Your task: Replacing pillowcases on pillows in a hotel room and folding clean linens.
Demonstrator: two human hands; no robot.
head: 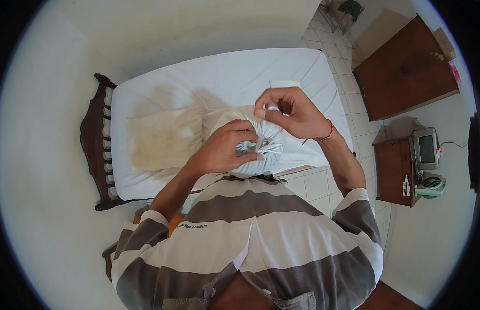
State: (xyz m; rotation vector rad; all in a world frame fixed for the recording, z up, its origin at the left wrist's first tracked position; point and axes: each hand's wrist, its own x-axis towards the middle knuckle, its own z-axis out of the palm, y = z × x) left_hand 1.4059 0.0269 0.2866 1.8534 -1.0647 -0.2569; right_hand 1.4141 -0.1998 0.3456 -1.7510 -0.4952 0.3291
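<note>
A whitish fabric bundle (249, 166), gathered at its top with white cord, stands in front of my torso at the bed's near side. My left hand (228, 147) curves around the gathered neck, its thumb and fingers on either side of the cloth. Above and to the right of the neck, my right hand (292, 112) is curled, thumb against the fingers, with a small white piece, perhaps cord, between them. A red and dark braided bracelet (328, 132) circles the right wrist.
A bed with a white sheet (232, 73) and dark wooden headboard (93, 143) lies before me. A stained pillow (162, 141) rests on it. At the right are a wooden cabinet (406, 71), a smaller cabinet (393, 170), a small television (426, 149) and tiled floor (315, 186).
</note>
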